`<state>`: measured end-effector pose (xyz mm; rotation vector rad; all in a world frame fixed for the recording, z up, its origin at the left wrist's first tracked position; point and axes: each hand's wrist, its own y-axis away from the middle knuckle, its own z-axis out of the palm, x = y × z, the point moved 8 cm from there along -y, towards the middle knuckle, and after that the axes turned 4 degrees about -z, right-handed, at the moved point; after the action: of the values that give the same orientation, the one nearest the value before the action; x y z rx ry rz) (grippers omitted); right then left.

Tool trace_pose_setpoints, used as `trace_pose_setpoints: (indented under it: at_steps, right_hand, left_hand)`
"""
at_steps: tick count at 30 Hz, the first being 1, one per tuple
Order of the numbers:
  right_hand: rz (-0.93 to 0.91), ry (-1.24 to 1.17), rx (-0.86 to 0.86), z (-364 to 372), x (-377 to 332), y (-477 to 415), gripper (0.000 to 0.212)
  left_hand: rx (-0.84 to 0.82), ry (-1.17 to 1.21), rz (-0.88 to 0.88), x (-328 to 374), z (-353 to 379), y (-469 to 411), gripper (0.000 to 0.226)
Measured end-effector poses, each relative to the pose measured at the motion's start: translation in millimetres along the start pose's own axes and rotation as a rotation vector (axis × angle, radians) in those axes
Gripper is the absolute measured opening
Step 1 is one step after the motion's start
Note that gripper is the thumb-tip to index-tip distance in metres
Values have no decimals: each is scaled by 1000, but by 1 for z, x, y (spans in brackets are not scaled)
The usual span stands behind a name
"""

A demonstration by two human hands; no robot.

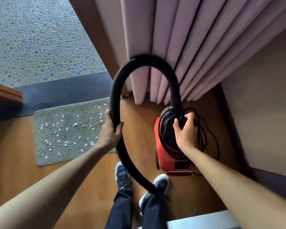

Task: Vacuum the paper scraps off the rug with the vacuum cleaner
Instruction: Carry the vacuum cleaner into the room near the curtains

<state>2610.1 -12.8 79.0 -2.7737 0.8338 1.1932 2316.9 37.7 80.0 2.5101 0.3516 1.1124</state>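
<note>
Red vacuum cleaner (168,156) with ribbed black hose (116,90); speckled grey rug (45,154), seemingly white paper scraps (66,143), mauve curtain (196,38).

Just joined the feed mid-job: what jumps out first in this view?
A black hose arcs through the middle, gripped by the left hand, running to the red vacuum cleaner at right, where the right hand grips its coiled cord. Left of them, white paper scraps dot the grey rug; pink curtains hang behind.

Your red vacuum cleaner (165,157) sits on the floor (144,129), black cord (168,129) coiled round its top, ribbed black hose (113,90) looping upward. To its left, white paper scraps (75,124) dot the grey rug (45,156).
</note>
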Motion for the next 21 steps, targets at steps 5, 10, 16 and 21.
trace_pose_setpoints:
  at_steps: [5,10,16,21]
  right_hand:
    - [2,-30,-50,59,45,-10,26]
    - [3,-26,-65,103,81,-23,27]
    - [16,-14,-72,148,117,-36,29]
    - [38,-7,-108,178,143,-43,28]
  left_hand:
    - [-3,-5,-34,-49,34,-29,65]
    - [-17,-9,-70,-96,71,-57,67]
    - [-58,-27,-118,-143,113,-80,66]
    - [-111,-38,-143,-176,135,-88,66]
